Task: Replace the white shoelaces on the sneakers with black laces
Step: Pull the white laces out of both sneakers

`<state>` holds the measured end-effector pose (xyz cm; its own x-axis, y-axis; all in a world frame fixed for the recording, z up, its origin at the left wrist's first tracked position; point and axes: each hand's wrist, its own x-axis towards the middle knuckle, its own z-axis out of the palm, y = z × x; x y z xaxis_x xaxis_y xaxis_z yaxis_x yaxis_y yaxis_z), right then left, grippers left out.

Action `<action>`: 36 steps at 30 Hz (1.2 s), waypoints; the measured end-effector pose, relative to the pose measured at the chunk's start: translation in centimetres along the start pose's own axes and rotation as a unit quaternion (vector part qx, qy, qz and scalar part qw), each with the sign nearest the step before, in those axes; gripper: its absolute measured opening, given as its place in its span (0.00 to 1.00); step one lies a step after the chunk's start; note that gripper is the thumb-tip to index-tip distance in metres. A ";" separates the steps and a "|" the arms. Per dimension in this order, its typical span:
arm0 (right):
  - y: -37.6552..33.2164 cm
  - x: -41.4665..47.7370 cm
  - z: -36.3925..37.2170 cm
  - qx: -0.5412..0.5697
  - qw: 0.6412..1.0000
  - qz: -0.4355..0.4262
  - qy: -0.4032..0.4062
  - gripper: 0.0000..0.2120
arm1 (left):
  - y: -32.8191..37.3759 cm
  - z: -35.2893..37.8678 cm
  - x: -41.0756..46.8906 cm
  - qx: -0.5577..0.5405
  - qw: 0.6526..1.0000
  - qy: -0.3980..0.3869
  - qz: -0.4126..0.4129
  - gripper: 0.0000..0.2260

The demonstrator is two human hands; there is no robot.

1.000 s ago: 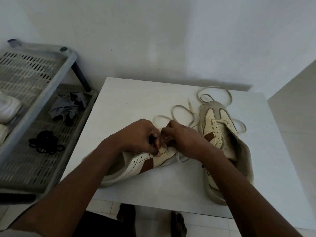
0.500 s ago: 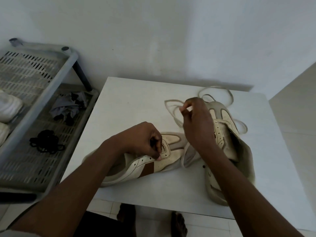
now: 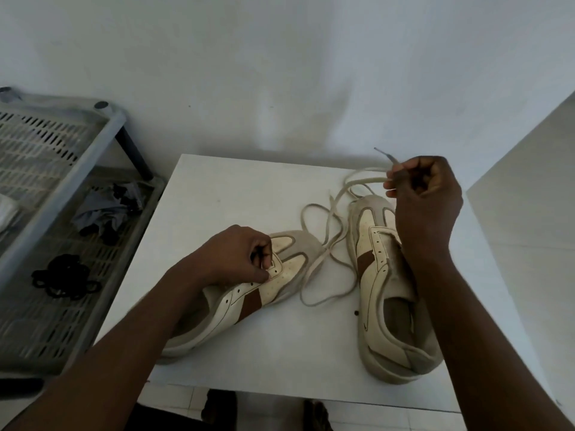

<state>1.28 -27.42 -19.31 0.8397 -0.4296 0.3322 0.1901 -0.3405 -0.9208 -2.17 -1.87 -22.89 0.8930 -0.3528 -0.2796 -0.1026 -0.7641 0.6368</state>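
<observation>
My right hand [image 3: 424,200] has swung up, pinched on the flat cream shoelace [image 3: 317,269] | left hand [image 3: 239,259] clamps the cream-and-brown leather sneaker [image 3: 245,300] | lace freed; black laces [image 3: 63,276] wait on grey rack [image 3: 102,144].

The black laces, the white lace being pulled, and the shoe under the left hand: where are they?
Black laces [image 3: 63,279]: head view, bundle's middle.
White lace [image 3: 323,298]: head view, loose loop.
Left sneaker [image 3: 249,301]: head view, brown stripe.

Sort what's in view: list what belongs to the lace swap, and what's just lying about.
For the job:
left sneaker
right sneaker
white lace, pulled by the right hand
left hand, steadying the left sneaker
black laces on the rack

Lying about:
grey cloth
rack
</observation>
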 end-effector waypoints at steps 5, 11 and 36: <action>0.7 -0.8 1.4 -0.101 0.983 0.008 -0.152 0.05 | -0.7 -0.3 0.3 0.052 0.998 0.035 -0.031 0.08; 2.0 -2.7 2.0 -0.338 0.831 0.066 -0.437 0.18 | -1.0 -0.3 0.3 0.099 0.989 0.080 -0.071 0.06; 3.6 -5.6 6.3 -0.226 0.922 0.137 -0.284 0.04 | 1.5 1.6 1.9 -0.065 0.980 0.187 0.008 0.12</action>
<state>0.45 -20.93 -25.79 0.9799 -0.0874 -0.1795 -0.1925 -0.6526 -0.7329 -1.30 -4.56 -23.63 0.9924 -0.1232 -0.0025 -0.0821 -0.6768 0.7316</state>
